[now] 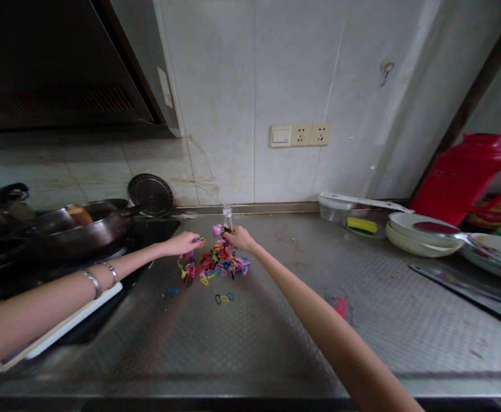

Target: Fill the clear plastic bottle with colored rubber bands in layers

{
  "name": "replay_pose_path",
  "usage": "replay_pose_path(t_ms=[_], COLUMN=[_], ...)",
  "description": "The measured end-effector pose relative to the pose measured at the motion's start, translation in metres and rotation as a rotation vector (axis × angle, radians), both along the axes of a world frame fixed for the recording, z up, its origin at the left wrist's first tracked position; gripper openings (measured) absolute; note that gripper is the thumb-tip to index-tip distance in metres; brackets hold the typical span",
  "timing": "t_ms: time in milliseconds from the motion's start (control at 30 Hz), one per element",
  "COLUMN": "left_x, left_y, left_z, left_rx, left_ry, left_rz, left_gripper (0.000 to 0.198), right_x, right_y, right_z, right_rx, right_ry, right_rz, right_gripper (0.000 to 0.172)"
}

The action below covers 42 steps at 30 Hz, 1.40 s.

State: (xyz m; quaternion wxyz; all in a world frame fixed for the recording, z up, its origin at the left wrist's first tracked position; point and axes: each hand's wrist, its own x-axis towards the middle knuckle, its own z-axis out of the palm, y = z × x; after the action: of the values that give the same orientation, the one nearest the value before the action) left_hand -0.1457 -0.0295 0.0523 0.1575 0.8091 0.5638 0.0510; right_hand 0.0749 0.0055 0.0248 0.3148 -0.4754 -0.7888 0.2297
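Note:
A pile of small colourful plastic links [221,257] lies loose on the metal counter, in red, black, pink, yellow and blue. My left hand [181,244] is closed at the pile's left side, with a few links at its fingertips and more hanging or lying just below. On the far side of the pile, my right hand [241,238] is closed around the lower part of a small clear bottle [227,216]; dark and yellow links show by its fingers. A pink piece [217,230] sits beside the bottle. Three joined links [225,298] and a blue link [173,290] lie nearer me.
Left, a wok [83,234] stands on the black stove, with a round dark lid [151,195] behind. Right are a clear tub [334,209], a yellow sponge [362,225], stacked bowls [422,243], a knife [460,289] and a red flask [460,177]. A clear-and-pink item [341,307] lies by my right forearm.

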Motion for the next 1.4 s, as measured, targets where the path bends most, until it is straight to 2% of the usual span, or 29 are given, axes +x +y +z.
replay_pose_path(t_ms=[67, 200, 267, 400, 467, 567, 633, 700, 767, 833, 967, 1067, 1233, 1333, 1400], left_x=[0.002, 0.008, 0.012, 0.022, 0.030, 0.042, 0.047, 0.049, 0.047, 0.042, 0.030, 0.021, 0.011, 0.007, 0.006], left_y=[0.002, 0.007, 0.010, 0.006, -0.001, -0.011, -0.015, -0.017, -0.017, -0.015, -0.006, 0.005, 0.018, 0.021, 0.023], left_z=[0.004, 0.010, 0.012, 0.008, 0.001, -0.014, -0.025, -0.034, -0.039, -0.040, -0.029, -0.016, 0.005, 0.014, 0.018], left_rx=[-0.020, 0.128, 0.127, -0.019, -0.031, 0.024, 0.080, 0.121, 0.143, 0.150, 0.195, 0.233, 0.198, 0.218, 0.239], left_ry=[0.018, 0.063, 0.072, 0.092, 0.144, 0.230, 0.233, 0.231, 0.254, 0.288, 0.298, 0.202, -0.002, -0.033, -0.021], left_rz=[0.028, -0.042, -0.090, -0.207, -0.243, -0.220, -0.191, -0.156, -0.125, -0.100, -0.024, 0.023, 0.112, 0.085, 0.023], left_gripper=[0.039, 0.025, 0.024, 0.054, 0.067, 0.066, 0.059, 0.050, 0.043, 0.035, 0.026, 0.030, 0.032, 0.031, 0.037], right_x=[-0.003, -0.002, 0.003, 0.012, 0.012, 0.006, 0.002, 0.000, -0.001, 0.000, 0.000, -0.001, -0.001, 0.000, 0.001], right_y=[-0.001, 0.002, 0.003, -0.002, -0.009, -0.022, -0.028, -0.032, -0.033, -0.032, -0.022, -0.011, 0.001, 0.004, 0.007], right_z=[0.006, 0.011, 0.013, 0.011, 0.005, -0.005, -0.012, -0.018, -0.022, -0.025, -0.026, -0.020, 0.001, 0.012, 0.016], right_rx=[-0.036, -0.071, -0.060, -0.050, -0.051, -0.004, 0.073, 0.153, 0.210, 0.232, 0.208, 0.177, 0.133, 0.107, 0.097], right_ry=[0.050, 0.082, 0.046, -0.165, -0.356, -0.543, -0.558, -0.530, -0.504, -0.484, -0.392, -0.233, -0.035, 0.027, 0.013], right_rz=[0.048, 0.155, 0.202, 0.346, 0.344, 0.294, 0.292, 0.300, 0.298, 0.277, 0.209, 0.134, 0.013, 0.007, 0.016], right_gripper=[0.031, 0.020, 0.031, 0.058, 0.068, 0.077, 0.072, 0.057, 0.043, 0.037, 0.026, 0.020, 0.034, 0.036, 0.027])
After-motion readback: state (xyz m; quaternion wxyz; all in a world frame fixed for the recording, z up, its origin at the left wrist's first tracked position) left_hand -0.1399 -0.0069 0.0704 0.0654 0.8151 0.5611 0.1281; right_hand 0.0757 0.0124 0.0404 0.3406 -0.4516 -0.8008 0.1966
